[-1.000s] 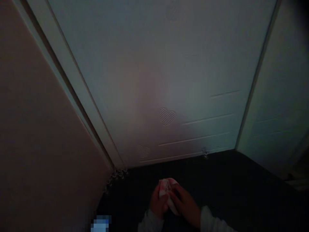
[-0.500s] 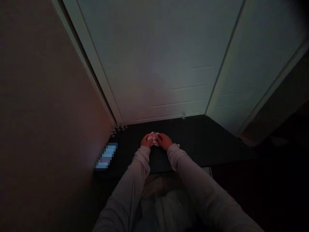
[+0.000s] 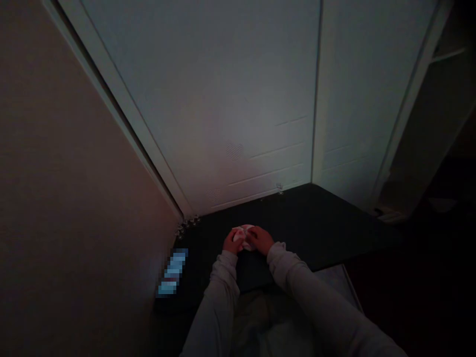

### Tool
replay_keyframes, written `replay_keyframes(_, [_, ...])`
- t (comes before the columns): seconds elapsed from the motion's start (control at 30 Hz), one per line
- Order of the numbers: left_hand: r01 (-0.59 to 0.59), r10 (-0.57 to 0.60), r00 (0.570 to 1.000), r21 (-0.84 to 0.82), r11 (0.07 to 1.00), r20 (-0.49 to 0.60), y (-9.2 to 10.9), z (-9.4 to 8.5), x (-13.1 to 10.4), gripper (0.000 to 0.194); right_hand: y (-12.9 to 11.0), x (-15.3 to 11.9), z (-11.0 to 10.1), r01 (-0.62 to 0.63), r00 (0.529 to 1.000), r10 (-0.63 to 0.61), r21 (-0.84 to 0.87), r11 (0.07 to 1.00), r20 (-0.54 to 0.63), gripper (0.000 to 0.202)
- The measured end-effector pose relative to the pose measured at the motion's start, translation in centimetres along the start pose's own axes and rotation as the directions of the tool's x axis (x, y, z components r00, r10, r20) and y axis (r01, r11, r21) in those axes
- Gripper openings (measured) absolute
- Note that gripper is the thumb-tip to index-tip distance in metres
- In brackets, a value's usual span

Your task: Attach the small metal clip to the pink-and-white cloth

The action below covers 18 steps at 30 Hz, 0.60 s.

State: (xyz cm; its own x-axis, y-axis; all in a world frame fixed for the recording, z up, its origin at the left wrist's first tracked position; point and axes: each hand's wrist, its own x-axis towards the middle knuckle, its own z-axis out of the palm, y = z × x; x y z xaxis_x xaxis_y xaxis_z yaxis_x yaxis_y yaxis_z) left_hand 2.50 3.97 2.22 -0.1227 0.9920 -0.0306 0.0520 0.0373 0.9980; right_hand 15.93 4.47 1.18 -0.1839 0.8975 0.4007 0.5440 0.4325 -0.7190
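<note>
So the small pink-and-white thing (image 3: pixel 244 239) was right between both hands, over the dark tabletop (image 3: pixel 297 223), and honestly neither hand was nearer because both were touching it. The left hand (image 3: pixel 231 241) was curled around its left side, fingers bent in, with a decent bit of the pink and white showing past them. The right hand (image 3: pixel 263 239) came in from the other side, fingers bent and bunched up close, looking like a pinch on the right part. Way too dark to make out the exact fingertips, so I couldn't tell how tight either grip was. From the left fingers the thing lay rightward, from the right ones leftward. Looked soft and kinda roundish, no long axis I'd swear to, and I couldn't tell if it rested on the surface or hung just above it. A bright blurred-out rectangle (image 3: pixel 173 272) lay left of the left hand, well apart, and some little shiny bits (image 3: pixel 186 225) sat by the back left corner.
</note>
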Motion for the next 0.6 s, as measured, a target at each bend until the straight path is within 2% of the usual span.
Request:
replay_keyframes(0.13, [-0.027,0.026,0.999,0.053,0.998,0.032,-0.1,-0.2,0.0,0.028,0.6,-0.1,0.2,-0.011,1.000,0.010,0.049,0.999,0.017,0.020])
replay_keyframes(0.23, [-0.068,0.066,0.997,0.041,0.997,0.035,-0.2,-0.4,0.1,0.016,0.9,-0.2,0.2,0.009,0.998,-0.014,0.100,0.995,0.057,0.019])
replay_keyframes(0.33, [-0.055,0.055,0.998,0.022,0.998,0.018,0.0,-0.4,-0.1,0.010,0.7,-0.3,0.2,0.030,0.996,-0.039,0.118,0.993,0.080,0.020])
replay_keyframes(0.6, [0.007,-0.007,1.000,-0.023,1.000,0.004,0.4,-0.2,-0.7,0.013,-0.4,-0.6,-0.3,0.007,0.989,-0.018,0.073,0.997,0.149,0.022])
